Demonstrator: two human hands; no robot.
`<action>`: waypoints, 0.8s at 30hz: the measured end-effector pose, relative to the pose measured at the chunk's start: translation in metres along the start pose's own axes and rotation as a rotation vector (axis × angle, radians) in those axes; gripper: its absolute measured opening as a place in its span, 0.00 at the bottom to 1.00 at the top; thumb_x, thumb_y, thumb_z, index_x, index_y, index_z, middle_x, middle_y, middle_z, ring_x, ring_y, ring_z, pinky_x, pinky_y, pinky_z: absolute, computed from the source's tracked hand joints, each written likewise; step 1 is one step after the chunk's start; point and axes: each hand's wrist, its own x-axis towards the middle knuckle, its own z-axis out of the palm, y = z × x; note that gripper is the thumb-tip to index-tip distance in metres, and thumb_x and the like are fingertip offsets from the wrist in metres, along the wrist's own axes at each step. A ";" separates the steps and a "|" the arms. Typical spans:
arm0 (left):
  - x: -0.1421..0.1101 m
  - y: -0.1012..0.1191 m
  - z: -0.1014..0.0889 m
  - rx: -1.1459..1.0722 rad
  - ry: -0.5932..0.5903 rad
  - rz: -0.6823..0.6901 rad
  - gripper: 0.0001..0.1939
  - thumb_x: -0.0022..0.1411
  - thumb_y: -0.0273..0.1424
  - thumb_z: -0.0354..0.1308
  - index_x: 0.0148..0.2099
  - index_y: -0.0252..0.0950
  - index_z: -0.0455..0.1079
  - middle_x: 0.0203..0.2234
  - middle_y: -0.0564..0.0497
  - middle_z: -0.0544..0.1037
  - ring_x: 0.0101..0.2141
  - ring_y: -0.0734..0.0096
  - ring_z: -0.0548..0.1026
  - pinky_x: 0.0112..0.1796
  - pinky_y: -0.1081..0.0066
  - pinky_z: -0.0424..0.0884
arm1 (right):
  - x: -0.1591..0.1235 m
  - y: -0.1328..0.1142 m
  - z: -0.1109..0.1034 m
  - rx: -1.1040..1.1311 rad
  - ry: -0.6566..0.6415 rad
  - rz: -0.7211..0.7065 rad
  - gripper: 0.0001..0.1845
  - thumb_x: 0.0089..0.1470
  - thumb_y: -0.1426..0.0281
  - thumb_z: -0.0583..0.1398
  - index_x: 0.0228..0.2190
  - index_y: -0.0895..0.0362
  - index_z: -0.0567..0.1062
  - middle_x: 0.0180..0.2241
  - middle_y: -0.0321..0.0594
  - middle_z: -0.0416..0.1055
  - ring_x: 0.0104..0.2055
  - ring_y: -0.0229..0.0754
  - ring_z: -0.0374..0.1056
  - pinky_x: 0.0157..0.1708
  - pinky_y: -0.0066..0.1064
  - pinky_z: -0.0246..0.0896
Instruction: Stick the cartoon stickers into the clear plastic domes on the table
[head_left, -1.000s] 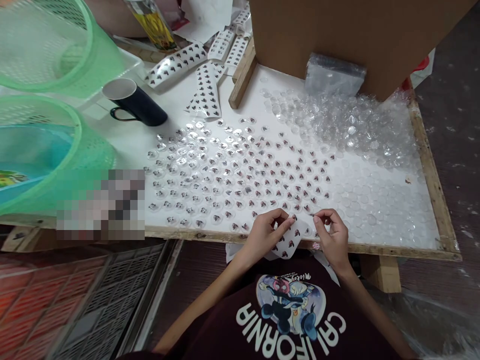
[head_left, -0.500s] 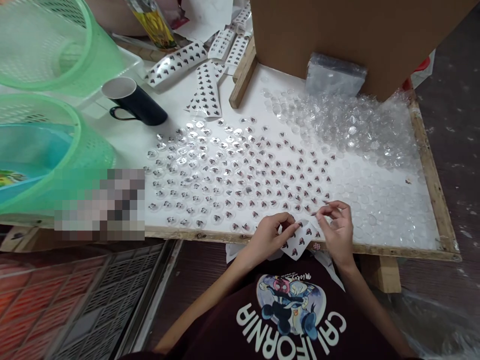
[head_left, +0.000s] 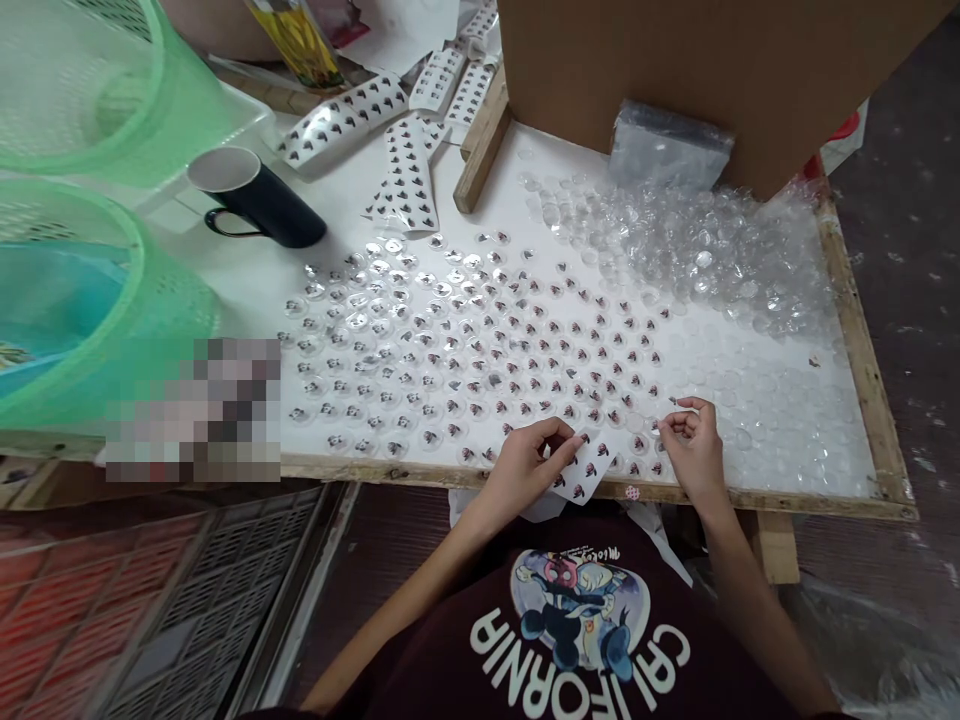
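My left hand pinches a white sticker sheet printed with small dark and red figures, at the table's front edge. To its right, my right hand has thumb and fingers closed on a small sticker, just above the tabletop. Clear round discs with stickers on them spread in rows across the white table, left of and beyond my hands. Bare clear discs lie flat to the right of my right hand.
A heap of clear discs lies before a cardboard box. A dark mug rests on its side near green baskets. More sticker sheets and a wooden block are at the back. A wooden rim edges the table.
My right hand has moved right, away from the sticker sheet, with a small sticker at its fingertips. My left hand and the sheet have shifted slightly left.
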 end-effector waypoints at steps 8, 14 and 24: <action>0.001 -0.008 0.000 -0.008 0.004 -0.008 0.14 0.67 0.38 0.56 0.33 0.34 0.72 0.23 0.54 0.73 0.26 0.73 0.69 0.29 0.74 0.62 | 0.001 0.002 0.006 -0.275 0.001 -0.111 0.16 0.52 0.67 0.56 0.44 0.53 0.62 0.27 0.34 0.70 0.30 0.45 0.69 0.38 0.38 0.62; 0.001 -0.005 0.000 -0.011 0.007 -0.015 0.14 0.67 0.38 0.56 0.33 0.34 0.71 0.23 0.54 0.72 0.26 0.73 0.68 0.29 0.74 0.62 | -0.004 0.000 0.011 -0.555 0.004 -0.184 0.16 0.56 0.71 0.53 0.48 0.55 0.62 0.32 0.40 0.72 0.35 0.48 0.69 0.46 0.43 0.55; -0.002 -0.005 -0.003 0.000 0.034 -0.005 0.14 0.67 0.38 0.56 0.32 0.34 0.71 0.23 0.53 0.73 0.26 0.72 0.69 0.28 0.74 0.62 | -0.005 -0.006 0.005 -0.456 0.060 -0.192 0.15 0.58 0.67 0.54 0.47 0.54 0.65 0.39 0.41 0.68 0.39 0.47 0.66 0.46 0.42 0.54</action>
